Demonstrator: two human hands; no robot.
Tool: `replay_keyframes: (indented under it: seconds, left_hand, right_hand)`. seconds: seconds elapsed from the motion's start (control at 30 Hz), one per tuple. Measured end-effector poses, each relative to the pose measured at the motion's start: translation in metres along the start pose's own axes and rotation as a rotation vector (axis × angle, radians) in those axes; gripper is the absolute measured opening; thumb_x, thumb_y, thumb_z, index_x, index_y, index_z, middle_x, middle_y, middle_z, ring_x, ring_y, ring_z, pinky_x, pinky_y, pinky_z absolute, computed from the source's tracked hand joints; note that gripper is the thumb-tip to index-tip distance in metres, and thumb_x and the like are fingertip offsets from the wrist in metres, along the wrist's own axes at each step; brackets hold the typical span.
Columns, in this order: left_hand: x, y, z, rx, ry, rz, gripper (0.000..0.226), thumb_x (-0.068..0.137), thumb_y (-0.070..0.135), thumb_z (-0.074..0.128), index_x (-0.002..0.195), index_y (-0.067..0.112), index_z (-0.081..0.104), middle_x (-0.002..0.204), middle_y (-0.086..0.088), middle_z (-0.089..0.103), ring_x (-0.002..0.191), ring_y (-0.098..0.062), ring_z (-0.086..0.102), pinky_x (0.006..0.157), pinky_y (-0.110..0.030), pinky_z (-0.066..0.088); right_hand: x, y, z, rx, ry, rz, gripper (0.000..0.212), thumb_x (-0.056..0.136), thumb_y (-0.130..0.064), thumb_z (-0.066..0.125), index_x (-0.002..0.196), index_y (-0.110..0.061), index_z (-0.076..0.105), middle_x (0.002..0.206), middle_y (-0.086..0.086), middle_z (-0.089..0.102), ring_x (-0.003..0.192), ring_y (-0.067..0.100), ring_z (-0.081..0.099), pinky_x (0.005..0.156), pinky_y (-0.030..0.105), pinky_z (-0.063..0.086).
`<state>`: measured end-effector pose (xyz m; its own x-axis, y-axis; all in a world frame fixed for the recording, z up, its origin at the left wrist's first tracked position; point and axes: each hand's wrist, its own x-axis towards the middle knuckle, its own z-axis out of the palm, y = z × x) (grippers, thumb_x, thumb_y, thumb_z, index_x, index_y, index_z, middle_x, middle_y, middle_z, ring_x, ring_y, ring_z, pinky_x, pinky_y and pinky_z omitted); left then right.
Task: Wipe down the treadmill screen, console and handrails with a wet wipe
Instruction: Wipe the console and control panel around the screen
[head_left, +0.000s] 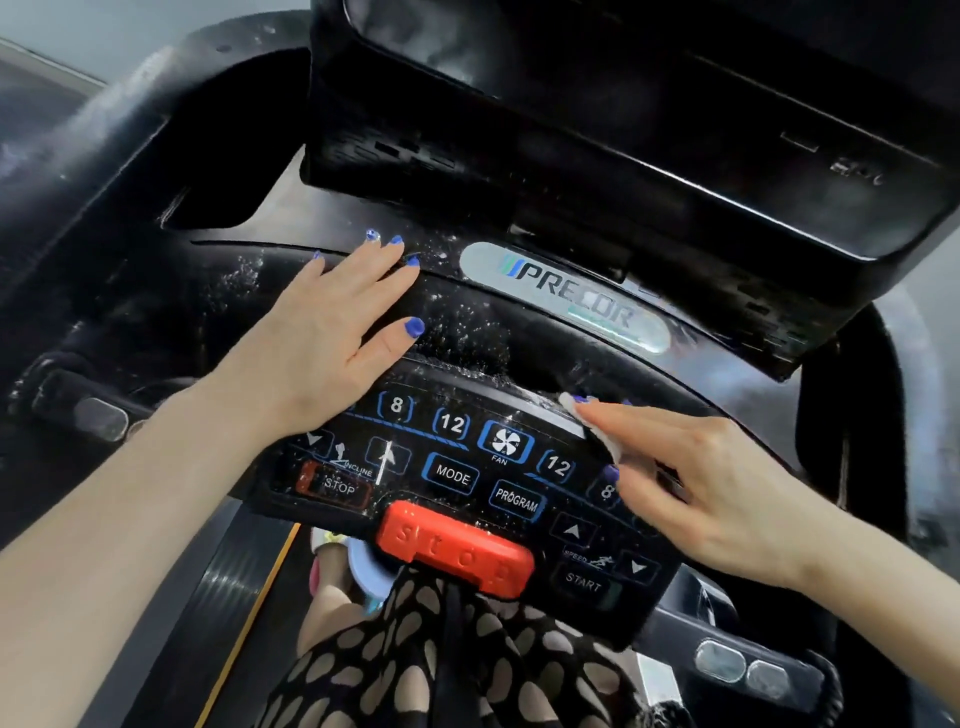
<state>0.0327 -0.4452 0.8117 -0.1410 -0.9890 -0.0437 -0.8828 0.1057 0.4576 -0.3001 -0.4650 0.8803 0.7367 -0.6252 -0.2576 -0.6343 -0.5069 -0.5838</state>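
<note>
Your right hand (717, 483) pinches the small white crumpled wet wipe (597, 431) on the top edge of the shiny black button console (457, 478). The wipe's long side runs toward you. Your left hand (322, 343) lies flat, fingers straight and slightly apart, on the dusty curved black plastic.

Bare forearms, blue-painted nails on left hand (332, 332) and right hand (717, 488), black spotted mesh garment (415, 654)
</note>
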Motion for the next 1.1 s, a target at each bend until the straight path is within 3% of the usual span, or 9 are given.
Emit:
replay_keyframes:
  seconds: [0.2,0.3,0.43,0.53,0.6,0.67,0.83,1.0,1.1]
  left_hand:
    - [0.001,-0.005,-0.003,0.013,-0.038,0.063,0.078,0.097,0.064,0.008,0.158,0.017,0.023,0.168,0.003,0.009,0.154,-0.009,0.000,0.125,-0.046,0.005]
    - [0.000,-0.011,-0.006,0.017,-0.057,0.103,0.078,0.099,0.064,0.006,0.158,0.016,0.023,0.168,0.003,0.009,0.154,-0.010,0.000,0.125,-0.049,0.006]
    - [0.002,-0.024,-0.011,0.033,-0.089,0.150,0.081,0.099,0.064,0.002,0.158,0.014,0.023,0.168,0.005,0.010,0.154,-0.009,0.000,0.124,-0.051,0.005]
    - [0.002,-0.032,-0.014,0.009,-0.112,0.177,0.082,0.098,0.066,0.000,0.159,0.015,0.021,0.168,0.007,0.007,0.153,-0.006,-0.003,0.125,-0.050,0.003]
    - [0.002,-0.036,-0.015,-0.003,-0.122,0.195,0.082,0.098,0.067,-0.001,0.159,0.016,0.020,0.168,0.008,0.006,0.153,-0.005,-0.003,0.125,-0.050,0.002]
    - [0.002,-0.039,-0.015,-0.005,-0.127,0.209,0.082,0.098,0.067,-0.001,0.159,0.016,0.019,0.168,0.008,0.006,0.153,-0.006,-0.003,0.125,-0.050,0.002]
    - [0.002,-0.042,-0.014,-0.031,-0.131,0.234,0.081,0.098,0.066,0.000,0.159,0.016,0.019,0.168,0.008,0.005,0.153,-0.005,-0.004,0.125,-0.051,0.003]
    - [0.003,-0.046,-0.018,-0.064,-0.133,0.247,0.079,0.099,0.065,-0.001,0.159,0.018,0.019,0.167,0.012,0.005,0.151,0.001,-0.005,0.125,-0.050,0.001]
    - [0.003,-0.050,-0.022,-0.078,-0.138,0.244,0.077,0.099,0.064,0.000,0.159,0.019,0.019,0.167,0.013,0.006,0.151,0.004,-0.005,0.125,-0.049,0.000]
  right_hand:
    - [0.022,-0.039,0.012,0.091,0.031,0.110,0.054,0.096,-0.030,0.044,0.149,-0.018,0.046,0.118,0.002,0.070,0.104,-0.023,0.050,0.120,0.017,0.018]
    - [0.054,-0.066,0.022,0.071,0.032,0.098,0.056,0.096,-0.031,0.040,0.151,-0.017,0.042,0.138,-0.008,0.059,0.116,-0.006,0.053,0.123,0.021,0.015]
    - [0.069,-0.081,0.029,0.066,0.015,0.123,0.055,0.097,-0.031,0.037,0.150,-0.017,0.043,0.099,-0.028,0.060,0.126,-0.005,0.049,0.123,0.022,0.015]
    - [0.045,-0.071,0.019,0.078,0.026,0.210,0.053,0.097,-0.028,0.036,0.149,-0.024,0.044,0.130,-0.004,0.066,0.137,-0.008,0.038,0.121,0.015,0.012]
    - [0.025,-0.065,0.012,0.091,0.052,0.271,0.052,0.096,-0.028,0.037,0.147,-0.028,0.047,0.144,-0.015,0.056,0.138,-0.014,0.034,0.121,0.018,0.016]
    - [0.014,-0.066,0.009,0.113,0.069,0.327,0.052,0.095,-0.030,0.037,0.146,-0.030,0.049,0.144,-0.025,0.051,0.136,-0.017,0.034,0.120,0.020,0.018]
    - [0.045,-0.089,0.019,0.076,0.054,0.375,0.053,0.091,-0.033,0.033,0.137,-0.019,0.055,0.117,0.024,0.065,0.127,-0.005,0.048,0.113,0.003,0.009]
    - [0.101,-0.114,0.042,0.066,0.081,0.227,0.042,0.093,-0.026,0.035,0.118,-0.011,0.064,0.110,0.008,0.070,0.105,0.025,0.063,0.118,0.025,0.029]
    - [0.105,-0.107,0.036,0.082,0.126,0.207,0.035,0.097,-0.011,0.048,0.122,-0.023,0.071,0.090,-0.012,0.075,0.075,0.012,0.068,0.091,0.034,0.053]
